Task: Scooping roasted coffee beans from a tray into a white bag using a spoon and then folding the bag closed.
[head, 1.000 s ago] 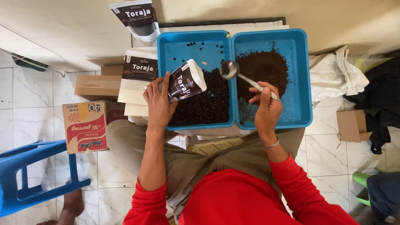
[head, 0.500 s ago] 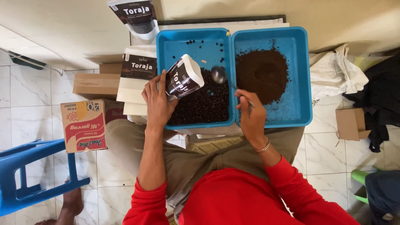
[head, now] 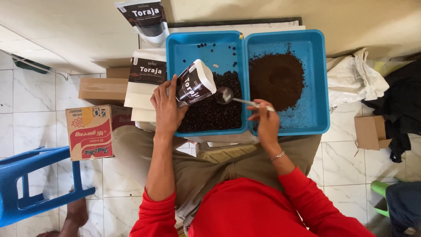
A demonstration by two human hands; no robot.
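Fingers of left hand (head: 169,109) grip a black & white pouch (head: 195,83); right hand (head: 266,123) pinches a spoon (head: 237,98).
Pouch is tilted over dark beans (head: 215,112) in left blue tray (head: 175,57); spoon bowl sits just beside pouch mouth. Brown powder (head: 276,81) fills right blue tray (head: 322,79).
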